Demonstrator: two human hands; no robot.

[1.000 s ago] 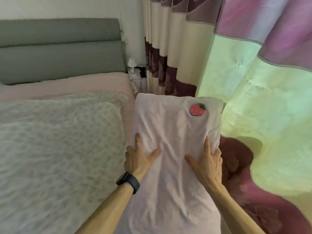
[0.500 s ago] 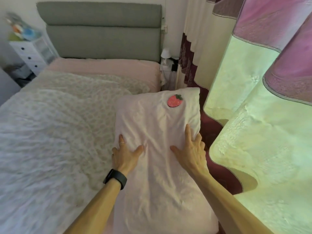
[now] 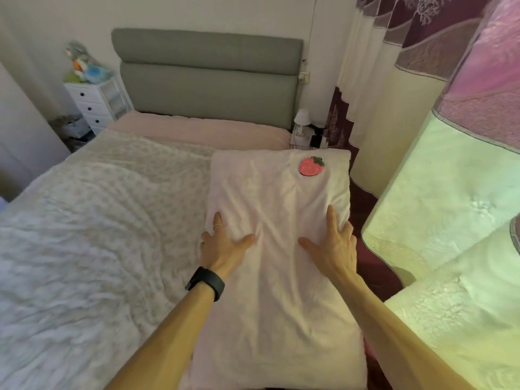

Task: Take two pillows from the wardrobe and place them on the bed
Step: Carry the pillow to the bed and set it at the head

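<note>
Our left hand (image 3: 225, 244) and right hand (image 3: 333, 243) lay spread flat, fingers straight, gripping nothing, pressing the pink pillow (image 3: 277, 319) over the bed (image 3: 84, 235) edge nearest the curtain (image 3: 422, 192).

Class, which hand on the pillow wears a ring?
The left hand, with a thin ring and a black watch at its wrist; the right hand wears nothing.
</note>
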